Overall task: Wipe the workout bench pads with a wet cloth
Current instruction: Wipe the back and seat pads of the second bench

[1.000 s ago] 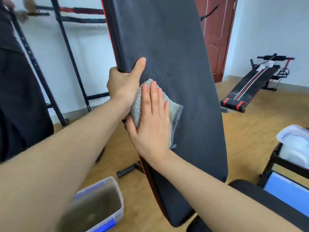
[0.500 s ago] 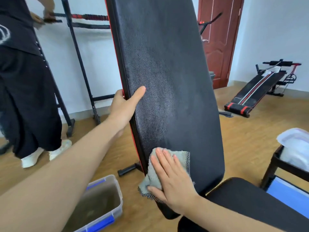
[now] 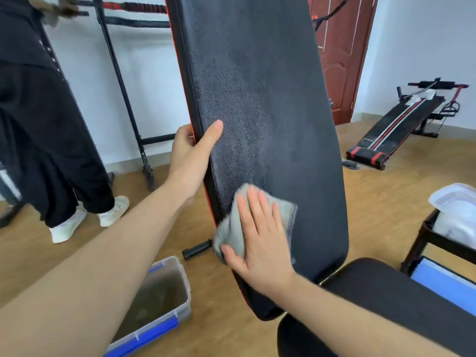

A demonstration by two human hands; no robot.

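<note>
Back pad (image 3: 262, 104) of the workout bench stands steeply tilted right up the middle of the view, black and grained, red piping down its left edge, a duller sheen across its middle. Left hand (image 3: 189, 155) clamps that left edge at nine o'clock of the pad, thumb lying over the front face, fingers wrapped behind. Right hand (image 3: 260, 240) is spread flat, fingers together, pressing a grey cloth (image 3: 233, 228) onto the lower left of the pad, around seven o'clock; the cloth's corner hangs off past the red edge. Seat pad (image 3: 386, 302), black as well, sits at five o'clock, just under the back pad's lower end. Containers now: at seven o'clock on the wooden floor, a clear plastic tub (image 3: 164, 305) with blue clips, holding murky brownish water. Over at three o'clock, a white lidded container (image 3: 456, 202) rests on a black stand (image 3: 422, 238), contents too hazy to tell, with a blue panel (image 3: 443, 282) just below. Around the room: a second person in black clothes and white shoes (image 3: 67, 225) stands at nine to ten o'clock beside a black rack (image 3: 121, 81); a low black incline board (image 3: 396, 124) with red and white stripes lies at two o'clock; a reddish-brown door (image 3: 340, 52) at one o'clock. A black bench foot (image 3: 197, 249) pokes out beside the cloth. No writing is legible anywhere.
</note>
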